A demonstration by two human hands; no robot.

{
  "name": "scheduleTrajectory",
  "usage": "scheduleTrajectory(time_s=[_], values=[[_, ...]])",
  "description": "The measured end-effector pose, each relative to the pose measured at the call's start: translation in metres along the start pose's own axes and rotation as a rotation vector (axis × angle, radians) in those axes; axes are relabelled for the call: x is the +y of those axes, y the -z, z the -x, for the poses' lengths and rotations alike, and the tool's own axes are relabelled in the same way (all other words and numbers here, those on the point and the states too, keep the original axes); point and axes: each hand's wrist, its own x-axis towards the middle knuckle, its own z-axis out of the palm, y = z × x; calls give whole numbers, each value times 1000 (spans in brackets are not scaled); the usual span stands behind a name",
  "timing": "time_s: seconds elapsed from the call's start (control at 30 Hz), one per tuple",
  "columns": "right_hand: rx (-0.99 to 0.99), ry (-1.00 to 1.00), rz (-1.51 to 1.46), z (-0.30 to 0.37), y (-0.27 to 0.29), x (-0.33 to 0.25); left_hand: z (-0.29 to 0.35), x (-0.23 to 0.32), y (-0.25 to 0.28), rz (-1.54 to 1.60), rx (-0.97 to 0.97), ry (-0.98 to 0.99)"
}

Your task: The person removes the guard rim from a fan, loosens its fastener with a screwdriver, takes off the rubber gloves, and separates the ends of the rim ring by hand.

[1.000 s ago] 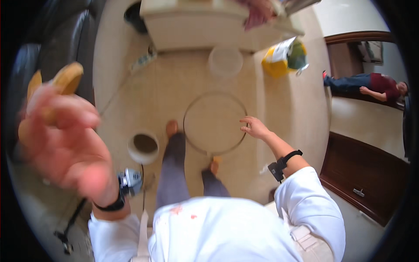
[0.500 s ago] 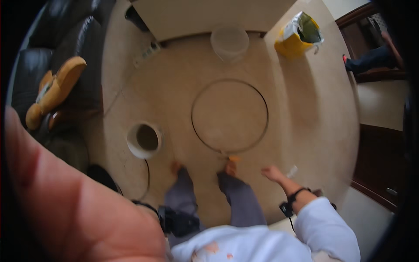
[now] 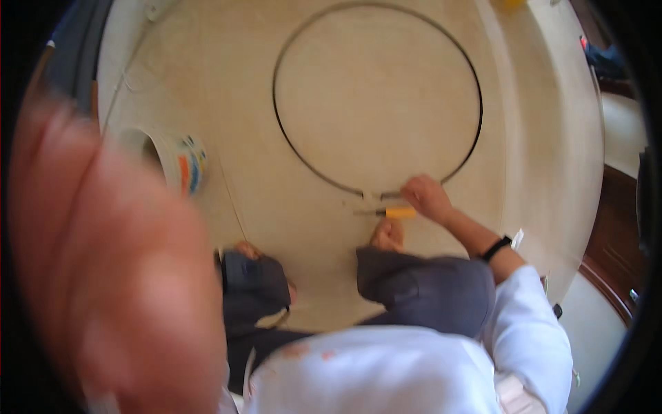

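A thin dark hoop lies on the floor, its near side broken by a small gap. My right hand is down at the near right of this gap, its fingers curled round the hoop close to one end. Just below the hand, a screwdriver with a yellow handle and thin shaft lies by my right foot. My left hand looms large and blurred close to the camera at the left, its fingers smeared by motion. Nothing can be made out in it.
A white bucket with a coloured label stands to the left, partly behind my left hand. My feet and bent knees are near the hoop. Dark wooden furniture runs along the right, and a bit of another person's leg shows at upper right.
I have bent lower, so the hoop looks larger and nearer. My right hand has gone from beside my right leg to the hoop's near end. My left hand stays large at the left.
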Motion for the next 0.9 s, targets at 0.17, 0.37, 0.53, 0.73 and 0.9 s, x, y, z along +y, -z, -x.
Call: scheduleTrajectory(time_s=[0.17, 0.37, 0.53, 0.73, 0.9], values=[[93, 69, -18, 6, -27, -19, 124, -111, -12, -734, -378, 566], [62, 56, 76, 16, -72, -22, 317, -119, 24, -801, -964, 629], [180, 12, 68, 18, -84, -22, 355, -119, 39, -830, -1037, 683], [266, 38, 210, 28, -85, -52, 357, -116, 46, -813, -1065, 813], [268, 31, 173, 15, -96, -48, 362, -119, 48, -800, -1141, 780]])
